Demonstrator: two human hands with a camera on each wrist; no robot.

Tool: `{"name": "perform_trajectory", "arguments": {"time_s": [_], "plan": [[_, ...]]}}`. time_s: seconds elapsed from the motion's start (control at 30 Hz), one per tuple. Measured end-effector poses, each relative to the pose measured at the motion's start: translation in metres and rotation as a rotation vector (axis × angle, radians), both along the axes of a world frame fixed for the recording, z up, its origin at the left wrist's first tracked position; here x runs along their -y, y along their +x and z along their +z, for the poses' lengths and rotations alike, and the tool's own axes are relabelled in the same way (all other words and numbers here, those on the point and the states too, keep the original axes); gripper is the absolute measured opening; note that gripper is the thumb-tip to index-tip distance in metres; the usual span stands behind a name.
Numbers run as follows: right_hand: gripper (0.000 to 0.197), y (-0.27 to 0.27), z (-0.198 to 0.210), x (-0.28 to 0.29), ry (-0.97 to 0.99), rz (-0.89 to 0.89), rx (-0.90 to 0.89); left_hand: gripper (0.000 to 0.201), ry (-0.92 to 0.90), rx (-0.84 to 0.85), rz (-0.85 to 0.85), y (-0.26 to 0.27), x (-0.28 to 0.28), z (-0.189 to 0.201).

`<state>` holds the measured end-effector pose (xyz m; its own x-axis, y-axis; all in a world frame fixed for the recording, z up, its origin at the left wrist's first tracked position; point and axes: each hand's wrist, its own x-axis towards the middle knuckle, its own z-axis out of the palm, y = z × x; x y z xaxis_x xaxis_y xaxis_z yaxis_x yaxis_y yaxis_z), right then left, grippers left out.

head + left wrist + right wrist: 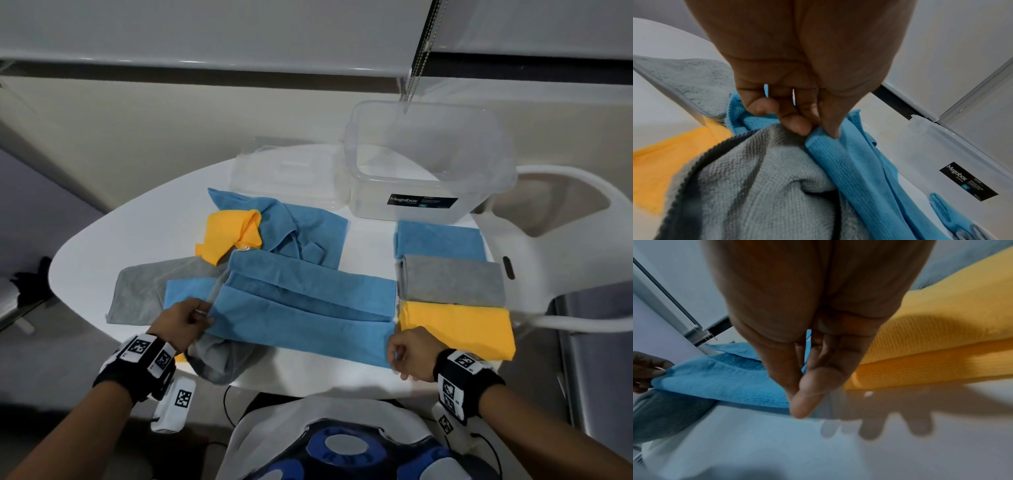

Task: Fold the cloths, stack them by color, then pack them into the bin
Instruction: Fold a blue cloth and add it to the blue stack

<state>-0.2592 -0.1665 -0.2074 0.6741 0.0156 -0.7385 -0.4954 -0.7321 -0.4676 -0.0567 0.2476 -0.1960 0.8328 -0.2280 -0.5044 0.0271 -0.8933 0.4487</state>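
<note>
Head view, clock directions read on the picture. At 7 o'clock, nearest the person, the left hand [183, 320] pinches the left end of a long blue cloth [301, 315]; the left wrist view shows thumb and fingers [797, 126] closed on a doubled blue edge. At 5 o'clock the right hand [409, 353] pinches the opposite end, thumb pressed against fingers [807, 395] with blue fabric between them. The cloth spans the near middle of the white counter [85, 260], folded lengthwise into a band, with an inner flap visible. A crumpled grey cloth [219, 356] lies under its left end and hangs over the counter's near edge.

Toward 3 o'clock, three folded stacks stand in a column, each touching the next: yellow stack [459, 329] nearest, grey stack [452, 279] in the middle, blue stack [440, 240] farthest. Toward 10 o'clock lie unfolded cloths: a flat grey cloth [144, 291], a yellow cloth [229, 234], a rumpled blue cloth [301, 233].

At 12 o'clock stands the clear bin [428, 161], nothing visible inside it, its lid [287, 178] just to the left.

Step in hand, as judged: folding, midway through this blue cloth. The next move probably calls for bringing one end over the other with corners matched, then setting it on the blue stack. Packing has not begun.
</note>
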Motion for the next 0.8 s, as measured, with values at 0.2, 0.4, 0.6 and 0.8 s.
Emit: {"name": "perform_trajectory", "arguments": {"time_s": [0.2,0.4,0.6,0.8], "plan": [[0.009,0.004,-0.002,-0.002,0.009,-0.022,-0.038,0.009,0.018,-0.048,0.018,0.003,0.003,0.005],[0.008,0.024,0.011,-0.002,-0.076,0.117,-0.036,0.014,0.046,0.088,0.042,0.012,0.026,0.027],[0.014,0.054,-0.002,-0.002,-0.232,0.135,0.247,0.032,0.030,0.160,0.095,0.039,0.063,0.026],[0.059,0.045,-0.014,-0.021,-0.244,0.341,0.151,0.038,0.168,0.075,0.043,0.056,0.082,0.014]]}}
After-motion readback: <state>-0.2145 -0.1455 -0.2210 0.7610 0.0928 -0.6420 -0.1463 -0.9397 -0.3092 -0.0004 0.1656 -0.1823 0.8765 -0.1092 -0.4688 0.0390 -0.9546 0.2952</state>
